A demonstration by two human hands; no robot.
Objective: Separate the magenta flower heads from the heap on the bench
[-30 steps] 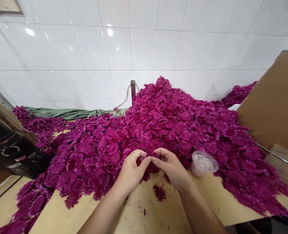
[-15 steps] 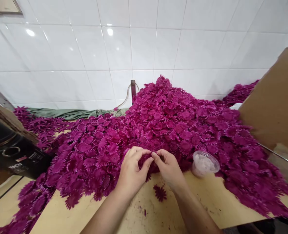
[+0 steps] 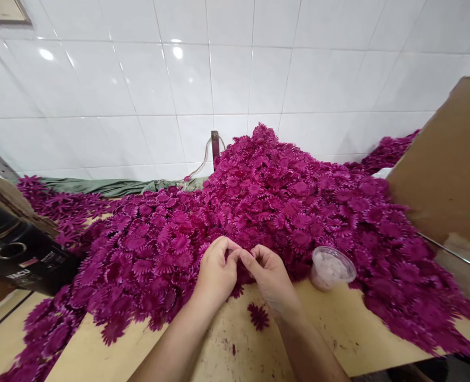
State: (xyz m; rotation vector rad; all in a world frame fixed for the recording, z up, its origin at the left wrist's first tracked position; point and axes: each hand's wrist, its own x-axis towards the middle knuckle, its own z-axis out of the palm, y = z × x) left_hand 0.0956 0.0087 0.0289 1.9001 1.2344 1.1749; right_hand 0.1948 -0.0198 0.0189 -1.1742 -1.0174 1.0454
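Note:
My left hand [image 3: 219,268] and my right hand [image 3: 270,273] meet at the front edge of a heap of magenta artificial flower heads [image 3: 258,196]. Thumb and fingers are pinched on both, the tips touching. Whatever lies between them is too small and too covered to make out; a bit of magenta shows by the right fingertips. One loose magenta flower head [image 3: 258,317] lies on the yellowish board [image 3: 235,331] between my forearms. Right of my right hand stands a round clear plastic tub [image 3: 332,268] with whitish, translucent contents.
A black cylindrical container [image 3: 23,254] stands at the left beside a cardboard edge. At the right leans a large cardboard sheet [image 3: 445,175]. Behind the heap are a white tiled wall [image 3: 318,79], a green cloth [image 3: 111,187] and a metal bracket [image 3: 215,144] with a cord.
My fingertips have drawn closer together, and the left thumb now presses against its fingers. The whole view has shifted slightly; the heap and tub stay in place.

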